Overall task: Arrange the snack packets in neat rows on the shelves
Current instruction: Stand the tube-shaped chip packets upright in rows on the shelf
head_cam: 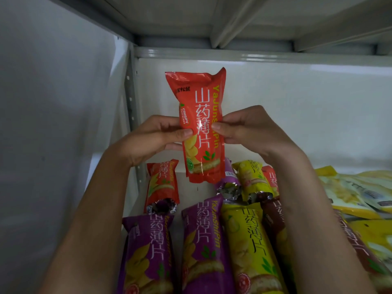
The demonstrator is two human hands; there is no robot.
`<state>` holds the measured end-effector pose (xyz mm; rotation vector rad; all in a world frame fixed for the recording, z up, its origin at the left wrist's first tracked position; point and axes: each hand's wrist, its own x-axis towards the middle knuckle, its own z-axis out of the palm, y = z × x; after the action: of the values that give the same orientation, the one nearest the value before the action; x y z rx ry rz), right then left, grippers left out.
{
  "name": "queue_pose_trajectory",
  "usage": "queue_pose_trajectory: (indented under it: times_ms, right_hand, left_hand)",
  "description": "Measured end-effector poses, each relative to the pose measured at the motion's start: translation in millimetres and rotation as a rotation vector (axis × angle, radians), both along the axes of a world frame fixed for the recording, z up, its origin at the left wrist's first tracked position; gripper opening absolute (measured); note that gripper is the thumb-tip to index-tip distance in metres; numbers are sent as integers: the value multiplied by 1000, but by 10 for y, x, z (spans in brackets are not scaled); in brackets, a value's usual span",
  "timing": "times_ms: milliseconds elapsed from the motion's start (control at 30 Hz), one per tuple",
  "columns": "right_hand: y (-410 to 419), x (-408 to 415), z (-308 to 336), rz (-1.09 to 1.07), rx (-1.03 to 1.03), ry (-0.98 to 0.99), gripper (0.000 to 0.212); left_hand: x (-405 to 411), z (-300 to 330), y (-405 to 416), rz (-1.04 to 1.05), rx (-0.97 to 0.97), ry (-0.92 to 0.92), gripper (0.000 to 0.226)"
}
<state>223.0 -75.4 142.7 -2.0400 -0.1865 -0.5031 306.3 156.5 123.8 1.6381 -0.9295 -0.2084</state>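
Observation:
A red snack packet (200, 126) stands upright in the air above the white shelf (191, 192). My left hand (152, 139) pinches its left edge and my right hand (252, 130) pinches its right edge, thumbs in front. Below it lie more long packets: a red one (162, 185) at the back left, two purple ones (148, 251) (204, 242) in front, a yellow one (252, 247) beside them, and a brown one (273, 221) partly under my right forearm. Behind these lie another purple packet (228, 181), a yellow one (251, 181) and a red one (270, 179).
A heap of flat yellow packets (350, 194) lies on the shelf at the right. The grey shelf upright (132, 115) stands at the left, next to a grey side wall. The underside of the shelf above (233, 22) spans the top. A white back panel (297, 107) closes the rear.

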Motion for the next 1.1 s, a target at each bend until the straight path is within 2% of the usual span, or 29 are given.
queue_pose_trajectory:
  times_ms: [100, 200, 367, 533, 633, 800, 933, 1100]
  right_hand:
    - [-28, -9, 47, -24, -15, -24, 17]
    - [-38, -27, 31, -41, 8, -37, 15]
    - [-6, -58, 16, 44, 44, -32, 25]
    - [6, -35, -20, -4, 91, -91, 22]
    - [-20, -34, -46, 2, 81, -46, 21]
    - [-18, -79, -49, 95, 8, 62, 24]
    - [-22, -80, -59, 95, 62, -8, 24]
    - [-43, -84, -56, 54, 94, -39, 24]
  left_hand:
    - [-19, 6, -40, -35, -59, 45, 48]
    - [-35, 12, -64, -3, -109, 8, 45]
    - [6, -30, -45, 36, -159, -34, 41]
    - [17, -29, -21, -8, -150, -2, 44]
    - [21, -47, -34, -41, -197, 24, 45]
    - [41, -74, -51, 27, -220, -14, 39]
    - [-2, -74, -29, -1, -172, -20, 35]
    - [-38, -33, -74, -19, -249, 57, 41]
